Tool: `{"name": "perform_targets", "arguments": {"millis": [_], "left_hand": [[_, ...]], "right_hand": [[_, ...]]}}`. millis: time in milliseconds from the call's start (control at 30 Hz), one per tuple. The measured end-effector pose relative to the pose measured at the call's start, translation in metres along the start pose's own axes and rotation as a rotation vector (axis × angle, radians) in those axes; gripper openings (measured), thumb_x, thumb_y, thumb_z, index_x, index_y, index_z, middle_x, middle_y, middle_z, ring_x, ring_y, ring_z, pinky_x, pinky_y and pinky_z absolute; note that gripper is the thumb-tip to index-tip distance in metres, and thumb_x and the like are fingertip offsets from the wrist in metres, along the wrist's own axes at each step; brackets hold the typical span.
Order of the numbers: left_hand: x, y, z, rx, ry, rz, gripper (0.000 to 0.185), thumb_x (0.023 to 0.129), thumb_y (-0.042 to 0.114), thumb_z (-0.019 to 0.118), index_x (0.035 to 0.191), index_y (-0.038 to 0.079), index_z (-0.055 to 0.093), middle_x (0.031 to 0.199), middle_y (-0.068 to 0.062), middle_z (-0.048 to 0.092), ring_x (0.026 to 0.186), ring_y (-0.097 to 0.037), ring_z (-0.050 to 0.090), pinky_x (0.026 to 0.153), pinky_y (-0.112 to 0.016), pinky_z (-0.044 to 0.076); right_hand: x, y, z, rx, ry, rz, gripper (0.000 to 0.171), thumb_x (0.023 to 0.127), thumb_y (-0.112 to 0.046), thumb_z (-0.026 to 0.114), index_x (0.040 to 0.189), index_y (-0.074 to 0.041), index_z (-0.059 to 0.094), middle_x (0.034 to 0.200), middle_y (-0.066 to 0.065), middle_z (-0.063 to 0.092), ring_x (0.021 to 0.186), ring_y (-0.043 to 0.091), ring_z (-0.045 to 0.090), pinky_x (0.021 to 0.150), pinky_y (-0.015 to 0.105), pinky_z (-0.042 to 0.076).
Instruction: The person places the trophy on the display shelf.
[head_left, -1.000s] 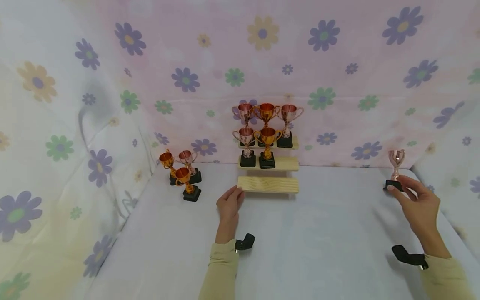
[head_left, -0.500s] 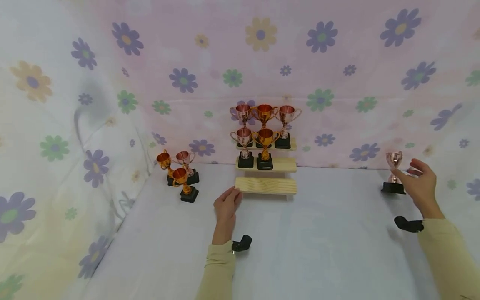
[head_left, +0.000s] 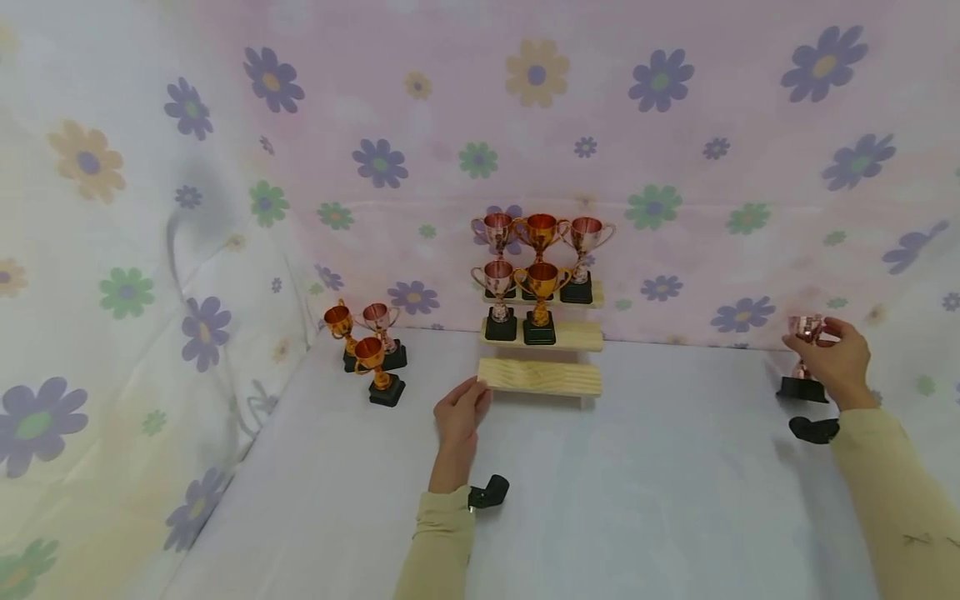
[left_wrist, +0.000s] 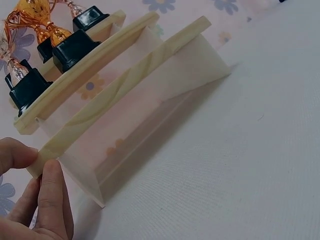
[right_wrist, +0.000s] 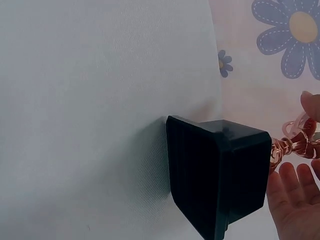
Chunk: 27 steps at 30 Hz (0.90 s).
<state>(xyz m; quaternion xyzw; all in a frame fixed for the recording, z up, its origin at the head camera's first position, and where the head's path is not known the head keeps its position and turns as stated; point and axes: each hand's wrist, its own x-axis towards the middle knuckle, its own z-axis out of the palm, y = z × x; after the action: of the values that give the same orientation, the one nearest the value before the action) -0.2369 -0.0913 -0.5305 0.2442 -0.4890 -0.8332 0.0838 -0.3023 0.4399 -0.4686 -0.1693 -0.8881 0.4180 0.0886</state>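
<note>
A stepped wooden stand (head_left: 540, 377) sits against the back cloth, with three trophies on its top step and two (head_left: 525, 300) on the middle step. The lowest step (left_wrist: 125, 100) is bare. My left hand (head_left: 472, 392) pinches that step's left end between thumb and finger (left_wrist: 52, 192). At the far right, my right hand (head_left: 813, 335) grips the cup of a pink trophy (head_left: 806, 327) from behind. Its black base (right_wrist: 220, 175) is at the white table surface, and its stem (right_wrist: 292, 142) runs toward my fingers (right_wrist: 295, 190).
Three more trophies (head_left: 369, 350) stand in a cluster on the left of the table (head_left: 637, 500), near the flowered side cloth (head_left: 112, 292). A flowered cloth also hangs close behind the stand and the right trophy.
My right hand rose from the pink trophy's black base to its cup and closed on it. The left hand stayed at the step's end.
</note>
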Motion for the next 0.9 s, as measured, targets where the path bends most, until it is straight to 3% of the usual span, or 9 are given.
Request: {"name": "perform_targets", "arguments": {"millis": [233,367,500,800,900], "left_hand": [[-0.002,0.001,0.0,0.014,-0.007,-0.001,0.029,0.09,-0.002,0.072,0.117,-0.011,0.068,0.098,-0.014,0.07,0.081,-0.013,0.071,0.077,-0.022,0.062],[-0.002,0.001,-0.001,0.014,-0.01,0.002,0.03,0.09,-0.002,0.073,0.118,-0.01,0.068,0.1,-0.014,0.069,0.082,-0.013,0.071,0.078,-0.023,0.062],[0.0,0.002,-0.001,0.009,-0.007,-0.001,0.031,0.09,-0.002,0.072,0.119,-0.01,0.068,0.101,-0.014,0.069,0.081,-0.013,0.071,0.078,-0.023,0.062],[0.001,0.001,0.0,0.016,0.007,0.013,0.03,0.088,-0.002,0.074,0.117,-0.011,0.069,0.097,-0.014,0.07,0.081,-0.015,0.071,0.078,-0.025,0.063],[0.001,0.001,0.001,0.019,0.006,0.002,0.031,0.088,-0.002,0.073,0.118,-0.011,0.068,0.099,-0.014,0.07,0.081,-0.015,0.071,0.079,-0.024,0.063]], "right_hand": [[-0.002,-0.001,0.003,0.049,0.0,0.008,0.088,0.097,-0.039,0.064,0.157,0.007,0.019,0.14,0.028,0.036,0.089,0.001,0.037,0.055,0.005,0.047],[-0.003,-0.003,0.006,0.103,0.003,0.018,0.088,0.096,-0.039,0.067,0.158,0.005,0.022,0.119,0.004,0.045,0.086,-0.003,0.039,0.055,0.009,0.051],[-0.005,-0.003,0.009,0.157,0.023,0.031,0.086,0.094,-0.039,0.07,0.157,0.004,0.028,0.106,-0.018,0.04,0.085,-0.004,0.041,0.055,0.01,0.052],[-0.022,0.0,0.009,0.24,0.154,0.003,0.076,0.089,-0.029,0.079,0.153,-0.006,0.043,0.098,-0.023,0.045,0.082,-0.002,0.044,0.057,0.003,0.045],[-0.034,0.002,0.006,0.307,0.214,-0.02,0.06,0.086,-0.019,0.082,0.14,-0.015,0.056,0.096,-0.022,0.051,0.079,-0.002,0.048,0.055,0.003,0.044]]}}
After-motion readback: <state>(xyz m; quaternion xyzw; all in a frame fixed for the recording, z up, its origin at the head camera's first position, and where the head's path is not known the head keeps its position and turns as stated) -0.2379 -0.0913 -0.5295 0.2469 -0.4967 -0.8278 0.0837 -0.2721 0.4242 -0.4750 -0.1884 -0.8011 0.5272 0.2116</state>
